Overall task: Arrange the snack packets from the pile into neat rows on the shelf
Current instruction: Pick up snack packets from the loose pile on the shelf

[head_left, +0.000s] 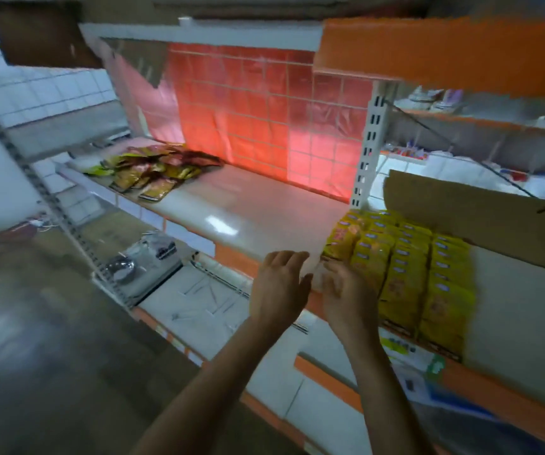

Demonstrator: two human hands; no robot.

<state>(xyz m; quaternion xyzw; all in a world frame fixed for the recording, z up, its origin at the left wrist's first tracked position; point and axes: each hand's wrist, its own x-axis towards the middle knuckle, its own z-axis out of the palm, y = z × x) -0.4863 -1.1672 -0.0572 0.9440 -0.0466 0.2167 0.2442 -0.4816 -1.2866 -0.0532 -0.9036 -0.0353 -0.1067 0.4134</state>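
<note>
Yellow packets (406, 267) stand in tight rows at the right end of the shelf (248, 218), each row running from the front edge towards the back. Both hands are at that front edge, just left of the rows. The left hand (279, 290) hangs open, its fingers (289, 259) loosely spread and holding nothing. The right hand (346, 295) reaches the nearest corner packet, but blur smears its fingers, so I cannot tell whether they pinch the packet or only touch it.

The loose pile (153, 172) lies well apart from both hands, away to the left and further back, its long side roughly along the shelf. The left hand is the nearer one, so a reach for the next packet would probably go leftward and away from the body.

A cardboard sheet (481, 221) hides the back of the rows. The prints on the piled packets are too small to read.
</note>
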